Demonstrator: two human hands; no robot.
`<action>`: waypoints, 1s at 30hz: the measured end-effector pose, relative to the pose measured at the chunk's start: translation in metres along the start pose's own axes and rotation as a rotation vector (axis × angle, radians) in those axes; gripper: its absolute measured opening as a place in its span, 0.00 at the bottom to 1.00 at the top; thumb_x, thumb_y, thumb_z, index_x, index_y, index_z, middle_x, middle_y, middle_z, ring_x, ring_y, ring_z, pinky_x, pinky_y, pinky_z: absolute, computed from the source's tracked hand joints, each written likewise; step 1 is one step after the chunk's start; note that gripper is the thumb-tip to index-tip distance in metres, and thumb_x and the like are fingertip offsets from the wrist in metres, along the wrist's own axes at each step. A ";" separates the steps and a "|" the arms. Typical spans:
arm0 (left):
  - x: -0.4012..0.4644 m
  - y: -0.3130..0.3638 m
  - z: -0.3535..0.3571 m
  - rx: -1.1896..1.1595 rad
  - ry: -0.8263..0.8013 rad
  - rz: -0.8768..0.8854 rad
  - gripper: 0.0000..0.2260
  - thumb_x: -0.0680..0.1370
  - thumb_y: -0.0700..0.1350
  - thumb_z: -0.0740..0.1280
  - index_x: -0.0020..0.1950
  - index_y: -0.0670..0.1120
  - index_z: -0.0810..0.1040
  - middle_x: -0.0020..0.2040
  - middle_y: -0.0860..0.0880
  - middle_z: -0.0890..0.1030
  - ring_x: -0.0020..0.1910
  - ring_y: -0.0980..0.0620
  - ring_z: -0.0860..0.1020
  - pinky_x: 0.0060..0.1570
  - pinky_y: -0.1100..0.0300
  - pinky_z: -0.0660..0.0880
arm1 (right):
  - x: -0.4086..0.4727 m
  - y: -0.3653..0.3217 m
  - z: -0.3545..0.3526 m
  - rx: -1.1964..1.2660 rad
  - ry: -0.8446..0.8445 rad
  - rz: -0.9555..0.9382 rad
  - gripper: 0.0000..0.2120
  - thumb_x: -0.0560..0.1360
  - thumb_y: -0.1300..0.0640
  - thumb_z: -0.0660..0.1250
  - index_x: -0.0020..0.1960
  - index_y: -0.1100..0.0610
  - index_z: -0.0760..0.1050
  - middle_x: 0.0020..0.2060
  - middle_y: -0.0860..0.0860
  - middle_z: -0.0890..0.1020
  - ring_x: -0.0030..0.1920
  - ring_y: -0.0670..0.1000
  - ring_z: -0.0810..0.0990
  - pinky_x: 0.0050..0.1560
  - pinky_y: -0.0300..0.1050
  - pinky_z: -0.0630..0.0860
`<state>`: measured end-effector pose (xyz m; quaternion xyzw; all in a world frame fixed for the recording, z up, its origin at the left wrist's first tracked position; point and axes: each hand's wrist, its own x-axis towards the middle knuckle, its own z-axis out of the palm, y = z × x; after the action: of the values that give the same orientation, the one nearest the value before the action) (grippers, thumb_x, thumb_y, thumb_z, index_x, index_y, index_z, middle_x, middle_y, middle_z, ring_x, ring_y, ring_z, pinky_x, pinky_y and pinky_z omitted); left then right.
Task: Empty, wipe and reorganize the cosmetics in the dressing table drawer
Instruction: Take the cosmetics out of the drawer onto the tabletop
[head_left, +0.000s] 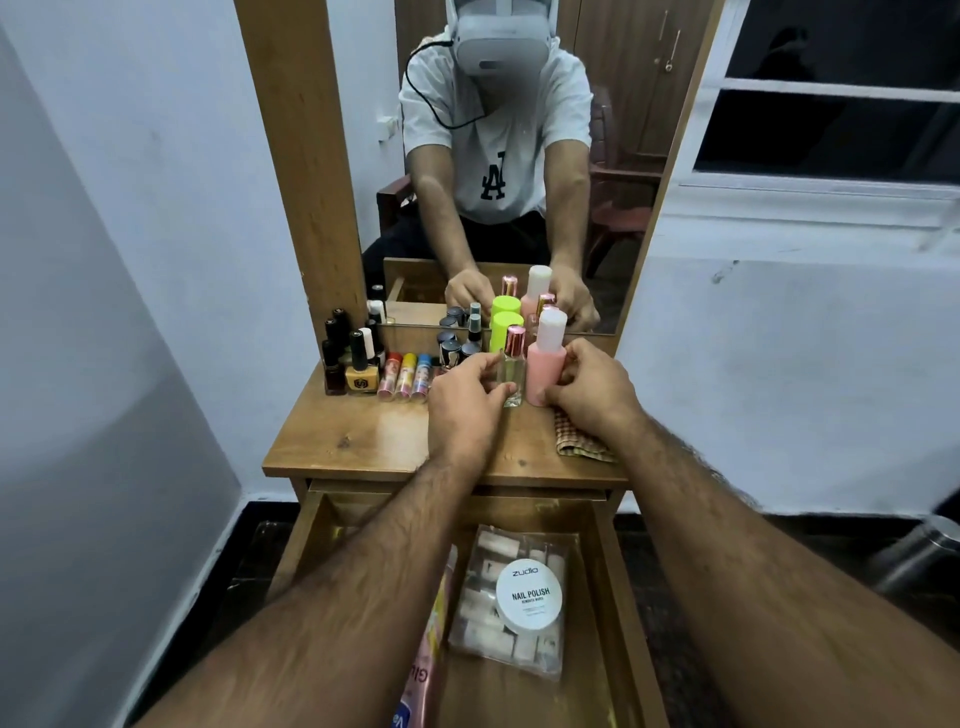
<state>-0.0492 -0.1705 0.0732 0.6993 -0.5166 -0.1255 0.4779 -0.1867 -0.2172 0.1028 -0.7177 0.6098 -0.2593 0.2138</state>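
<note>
On tabletop (363, 441) by mirror: left hand (465, 402) pinching clear perfume bottle (511, 374), right hand (592, 387) gripping pink bottle (545, 364), both upright, side by side. Wipes tub (530, 595) in open drawer (613, 571).

the walls (156, 208) are pale blue-white. a wooden dressing table (358, 441) stands against them, with a tall mirror (613, 156) in a wooden frame. on the right a white-framed window (831, 93) shows darkness outside. the floor (779, 530) is dark.
</note>
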 end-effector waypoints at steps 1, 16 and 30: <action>-0.001 0.001 0.001 0.035 0.010 -0.002 0.18 0.74 0.44 0.74 0.63 0.51 0.80 0.54 0.53 0.84 0.54 0.56 0.79 0.59 0.56 0.77 | 0.000 0.000 0.000 0.006 -0.005 0.006 0.18 0.69 0.54 0.78 0.53 0.49 0.72 0.47 0.46 0.81 0.51 0.51 0.79 0.55 0.57 0.77; -0.002 0.003 0.003 0.134 0.029 -0.072 0.08 0.76 0.46 0.72 0.55 0.50 0.81 0.49 0.53 0.82 0.50 0.56 0.78 0.53 0.59 0.78 | 0.002 0.001 0.003 0.000 0.006 0.013 0.20 0.69 0.53 0.78 0.57 0.52 0.74 0.53 0.49 0.82 0.54 0.52 0.79 0.57 0.57 0.78; -0.059 0.011 -0.058 -0.030 0.058 0.017 0.09 0.75 0.45 0.73 0.55 0.51 0.81 0.42 0.59 0.80 0.44 0.64 0.78 0.46 0.68 0.76 | -0.069 -0.015 -0.023 0.009 0.398 -0.224 0.06 0.74 0.54 0.73 0.50 0.54 0.81 0.44 0.47 0.84 0.46 0.48 0.80 0.49 0.48 0.80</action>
<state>-0.0428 -0.0896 0.0924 0.6910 -0.5065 -0.1086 0.5041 -0.1978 -0.1460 0.1221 -0.7147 0.5555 -0.4204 0.0624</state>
